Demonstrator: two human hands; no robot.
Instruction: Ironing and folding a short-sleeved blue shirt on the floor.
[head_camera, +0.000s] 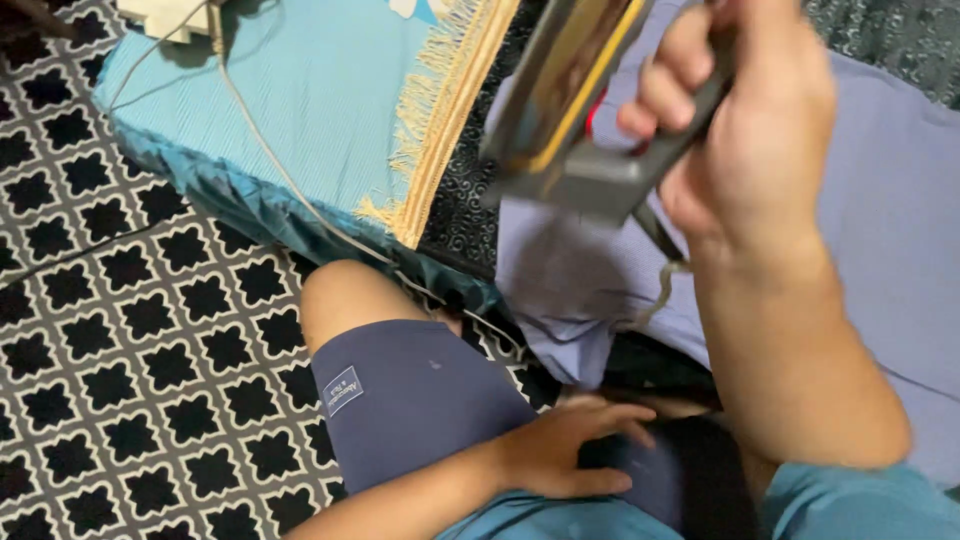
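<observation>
**Clothes iron lifted over lavender cloth, seen from above**

A clothes iron (565, 110) is held raised in the right hand (745, 130), at the far right of the view, above a lavender cloth (880, 230) spread on the floor. The fingers are wrapped closed around the grey handle, so the grip is pressed firmly around it. The soleplate is tilted up and turned to the left, and the picture is blurred there. A cord (660, 290) is seen hanging below the wrist toward the cloth.

The left hand (575, 450) is laid flat, fingers loosely spread, on the near thigh, over the edge of dark blue shorts (420, 400); nothing is pinched in it. A bent bare knee (345, 295) is seen just beyond.

To the far left, a light blue mat (300, 100) with a cream fringe (440, 150) is laid over a black-and-white patterned floor (120, 340). A thin pale cable (270, 160) is run across the mat.

The iron is judged stiff and fairly heavy, with weight low in the plate; it is best taken by the handle only, as the plate may be hot. The cloth is judged soft and light, and easily rucked
</observation>
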